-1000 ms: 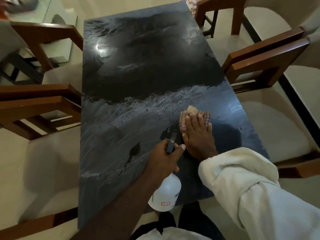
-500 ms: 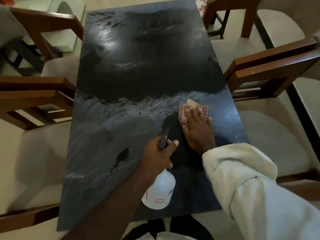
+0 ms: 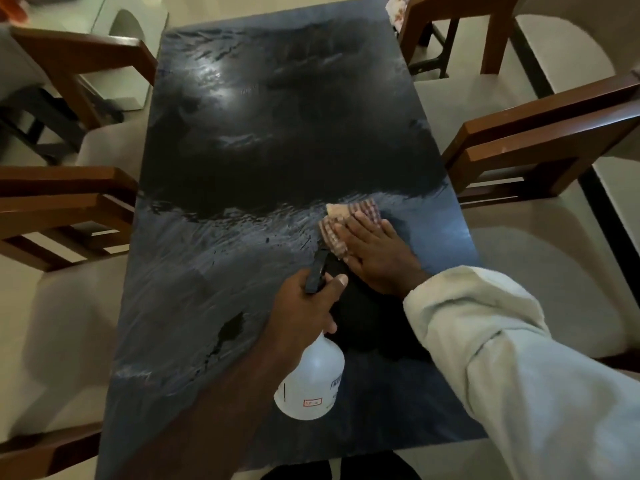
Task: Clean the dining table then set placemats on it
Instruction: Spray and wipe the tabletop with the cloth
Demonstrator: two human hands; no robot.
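Two hands are at work over the dark, glossy counter. The left hand grasps a white spray bottle at the neck. Its fingers are curled round the bottle and the thumb lies against the black nozzle, which points away from the person. The bottle hangs above the near part of the counter, tilted, with its base toward the person.

The right hand comes out of a pale sleeve and lies flat on a checked cloth. Its fingers are straight and close together, holding nothing and pressing the cloth down. The cloth lies on the right half of the counter, about midway along its length and near the right edge. It sticks out beyond the fingertips and to their left.

Wet streaks cover the near half of the counter, and the far half is darker, with one bright reflection. Wooden chairs with pale cushions stand along both long sides. At the far right corner a scrap of flowered fabric shows, perhaps draped on a chair, though too little of it is visible to be sure.
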